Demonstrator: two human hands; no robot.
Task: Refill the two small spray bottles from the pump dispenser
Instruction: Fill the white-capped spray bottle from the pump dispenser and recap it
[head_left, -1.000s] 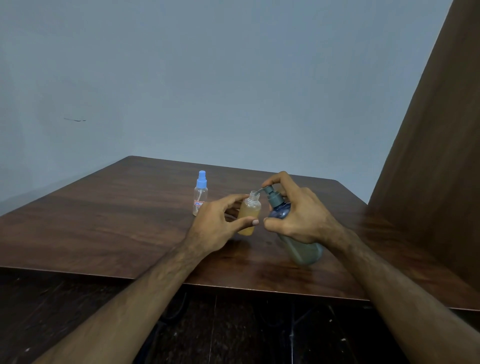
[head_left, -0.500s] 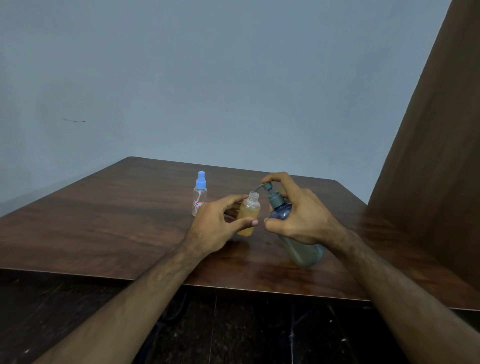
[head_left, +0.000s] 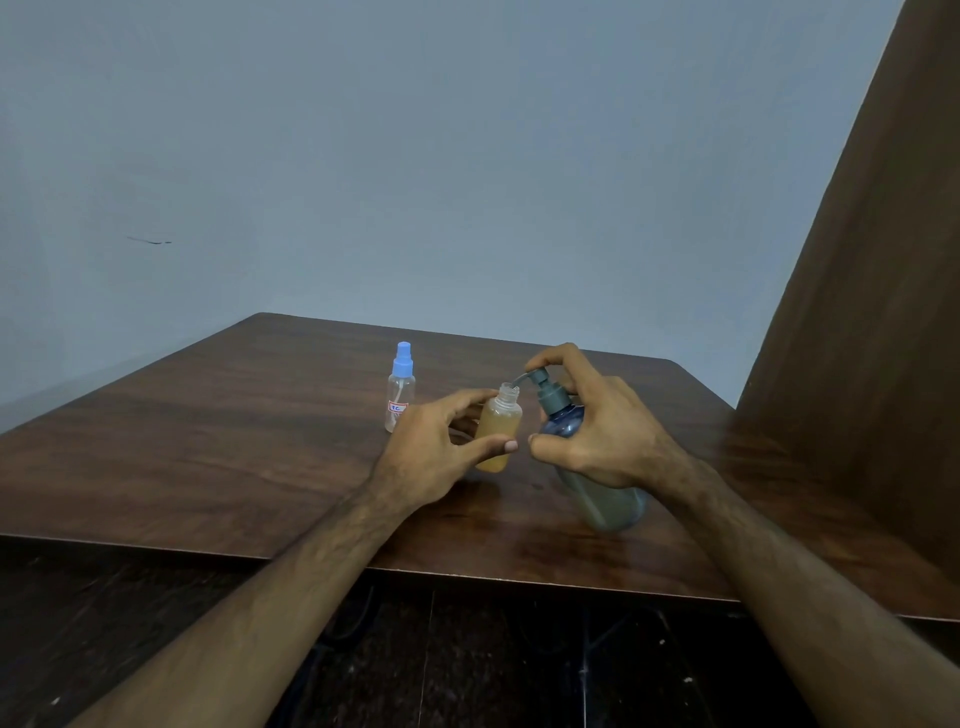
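A single head-worn camera is looking forward and down from close above the near edge of the desk (head_left: 218, 457), facing the far wall (head_left: 415, 156).

Both forearms reach forward, left hand (head_left: 434, 452) and right hand (head_left: 597, 431) fingers curled.

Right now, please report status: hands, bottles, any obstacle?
Left hand holds open amber bottle. Right hand grips pump dispenser, tilted, nozzle at the bottle's mouth. Blue-capped bottle stands apart, capped. No obstacle seen.
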